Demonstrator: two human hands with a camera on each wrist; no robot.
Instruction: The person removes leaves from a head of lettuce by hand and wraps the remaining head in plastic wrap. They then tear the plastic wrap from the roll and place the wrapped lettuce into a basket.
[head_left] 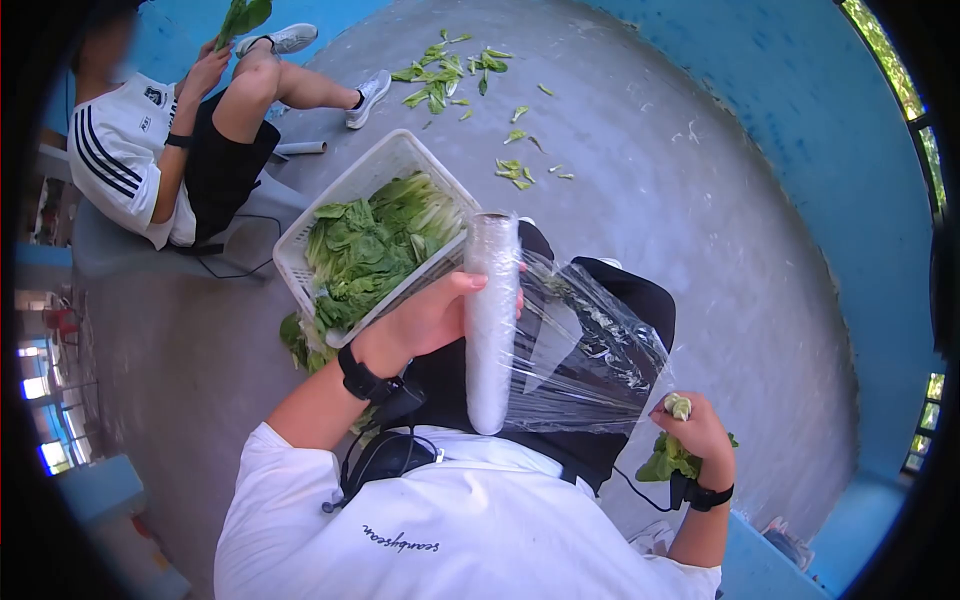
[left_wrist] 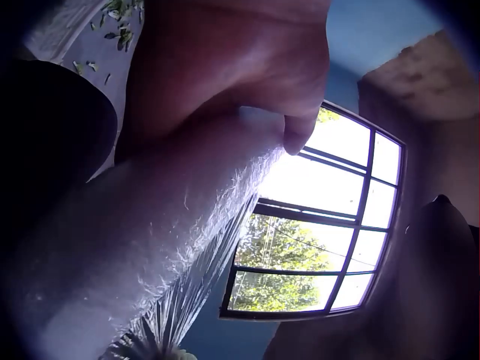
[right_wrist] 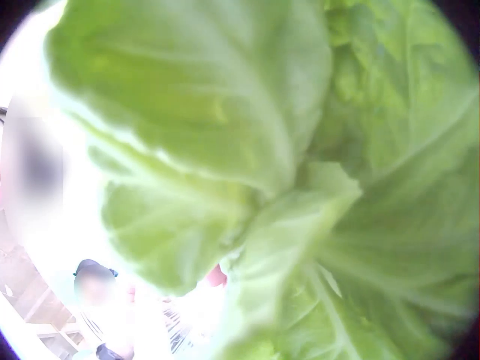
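In the head view the left hand (head_left: 430, 315) grips a roll of clear plastic film (head_left: 490, 330), held upright over the lap. A sheet of film (head_left: 585, 345) stretches from the roll to the right hand (head_left: 697, 428), which pinches its edge. That same hand also grips a leafy green vegetable (head_left: 668, 460), with its pale stem end up at the thumb. The left wrist view shows the left hand (left_wrist: 232, 67) round the roll (left_wrist: 150, 217). Leaves (right_wrist: 225, 97) fill most of the right wrist view and hide most of the right hand.
A white crate (head_left: 290, 245) of leafy greens (head_left: 370, 240) stands beyond the left forearm, with more greens (head_left: 305, 340) beside it. Loose leaves (head_left: 440, 80) lie on the floor (head_left: 660, 150). At the upper left a seated person (head_left: 130, 150) holds a green vegetable (head_left: 243, 18).
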